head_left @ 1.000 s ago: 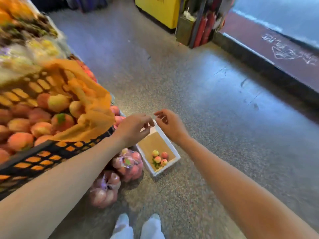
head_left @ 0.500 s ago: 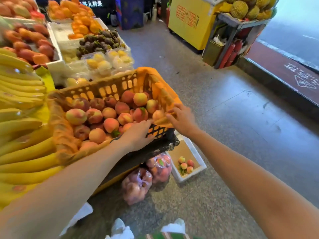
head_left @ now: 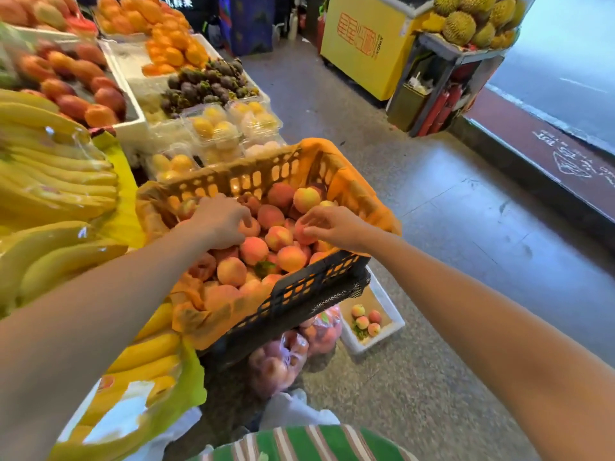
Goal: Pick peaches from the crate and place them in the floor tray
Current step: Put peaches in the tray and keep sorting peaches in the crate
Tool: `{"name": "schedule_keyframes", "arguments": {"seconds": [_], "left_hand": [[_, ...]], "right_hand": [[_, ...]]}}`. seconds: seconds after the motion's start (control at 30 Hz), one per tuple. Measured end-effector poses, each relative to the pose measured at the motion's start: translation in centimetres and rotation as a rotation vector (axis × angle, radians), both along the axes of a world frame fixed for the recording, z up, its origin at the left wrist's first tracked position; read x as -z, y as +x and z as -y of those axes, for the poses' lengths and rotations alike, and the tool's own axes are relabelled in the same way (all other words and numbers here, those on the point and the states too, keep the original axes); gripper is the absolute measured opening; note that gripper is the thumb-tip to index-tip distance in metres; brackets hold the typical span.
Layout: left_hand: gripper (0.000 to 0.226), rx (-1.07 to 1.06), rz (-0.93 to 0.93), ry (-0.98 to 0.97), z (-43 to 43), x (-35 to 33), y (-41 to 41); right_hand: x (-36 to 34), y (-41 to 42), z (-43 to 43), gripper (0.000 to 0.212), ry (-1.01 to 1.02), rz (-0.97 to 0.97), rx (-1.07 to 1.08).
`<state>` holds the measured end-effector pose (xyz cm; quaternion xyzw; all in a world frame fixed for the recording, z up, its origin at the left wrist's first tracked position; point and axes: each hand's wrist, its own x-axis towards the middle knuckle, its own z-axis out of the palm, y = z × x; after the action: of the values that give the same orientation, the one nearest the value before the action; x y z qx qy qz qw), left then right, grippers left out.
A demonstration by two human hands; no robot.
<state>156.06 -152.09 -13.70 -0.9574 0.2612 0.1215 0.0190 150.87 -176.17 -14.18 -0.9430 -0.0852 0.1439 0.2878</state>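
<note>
1. Starting nearest the camera: a green striped garment (head_left: 299,442) shows at the bottom edge, with white plastic bags (head_left: 293,410) on the floor just beyond it.
2. Two bare forearms reach forward from the lower corners into the crate (head_left: 312,284), a black slatted box lined with orange paper (head_left: 213,317) and tilted on the stall edge.
3. Left hand (head_left: 218,222): palm down on the heap of peaches (head_left: 254,249), fingers curled over one peach (head_left: 249,227) near the middle of the crate. Whether the fruit is gripped or merely touched cannot be told.
4. Right hand (head_left: 332,224): fingers and thumb partly closed around a second peach (head_left: 304,231) at the crate's right side. The fruit sits among the others, not lifted clear.
5. Below the crate, bagged peaches (head_left: 289,351) in clear plastic lie on the floor.
6. Floor tray (head_left: 392,314): a white box just right of the bags, partly hidden by the crate's corner. Four peaches (head_left: 366,321) and some leaves lie in it.
7. Left of the crate: bananas (head_left: 50,181) on yellow sheeting.
8. Behind the crate: clear tubs of yellow fruit (head_left: 219,128), dark mangosteens (head_left: 206,84), oranges (head_left: 173,51) and red-orange fruit in white boxes.
9. Farthest, across the grey speckled floor (head_left: 449,227): a yellow cabinet (head_left: 366,44) and a stand piled with durians (head_left: 472,18).
</note>
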Motion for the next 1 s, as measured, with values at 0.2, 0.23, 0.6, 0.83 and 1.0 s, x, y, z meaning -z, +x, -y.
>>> {"name": "schedule_keyframes", "arguments": {"seconds": [0.2,0.23,0.6,0.83,1.0], "left_hand": [[0.051,-0.216,0.078,0.179,-4.0,1.4,0.0],[0.056,-0.236,0.082,0.188,-4.6,1.5,0.0],[0.086,-0.135,0.048,0.196,-7.6,2.8,2.1],[0.078,-0.034,-0.043,0.068,-8.9,2.4,4.9],[0.07,-0.126,-0.419,-0.439,-9.0,1.6,6.1]], "right_hand": [[2.1,2.8,-5.3,0.031,0.001,-0.17,-0.222],[2.4,3.1,-6.2,0.033,-0.015,-0.187,-0.256],[7.4,4.4,-13.6,0.048,-0.276,-0.302,-0.363],[7.0,4.8,-13.6,0.047,-0.179,-0.273,-0.289],[4.8,5.3,-10.7,0.059,0.092,-0.378,-0.067]]}}
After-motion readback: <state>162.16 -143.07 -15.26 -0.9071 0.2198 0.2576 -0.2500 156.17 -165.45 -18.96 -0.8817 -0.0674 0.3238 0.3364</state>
